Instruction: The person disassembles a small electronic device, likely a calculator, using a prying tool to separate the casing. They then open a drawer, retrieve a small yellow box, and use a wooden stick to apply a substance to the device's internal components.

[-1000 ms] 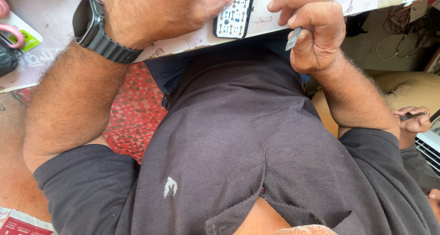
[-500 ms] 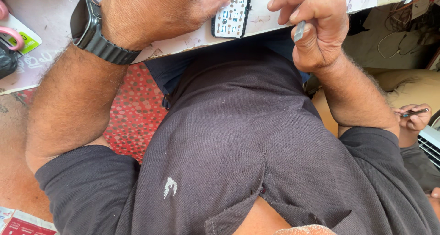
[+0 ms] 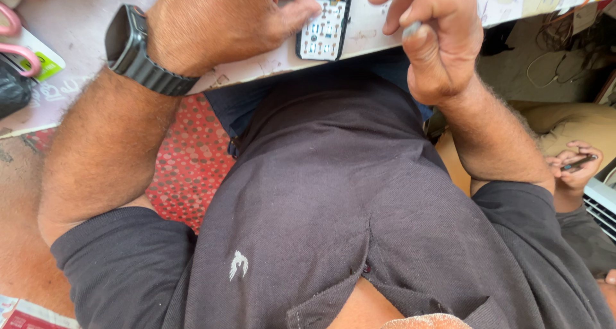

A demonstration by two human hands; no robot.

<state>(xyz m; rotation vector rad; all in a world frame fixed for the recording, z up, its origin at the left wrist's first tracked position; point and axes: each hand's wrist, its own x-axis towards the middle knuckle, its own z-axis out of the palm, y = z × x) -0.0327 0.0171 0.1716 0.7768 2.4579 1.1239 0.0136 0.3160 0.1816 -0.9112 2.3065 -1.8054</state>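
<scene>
An opened mobile phone (image 3: pixel 324 21) with its white keypad board exposed lies at the near edge of a pale worktable (image 3: pixel 77 66). My left hand (image 3: pixel 218 21), with a black watch (image 3: pixel 138 50) on its wrist, rests on the table and presses its thumb against the phone's left side. My right hand (image 3: pixel 433 37) is curled just right of the phone, pinching a thin grey tool (image 3: pixel 410 28) whose tip is hidden by the fingers. My dark shirt (image 3: pixel 359 207) fills the lower view.
A pink-handled tool (image 3: pixel 16 37) and a green and white packet (image 3: pixel 45 59) lie at the table's left end. Another person's hand (image 3: pixel 574 165) holds a small dark object at the right. A red dotted cloth (image 3: pixel 189 162) lies below the table.
My right hand has lifted with the grey tool toward the table edge, closer to the phone. My left hand stays on the phone.
</scene>
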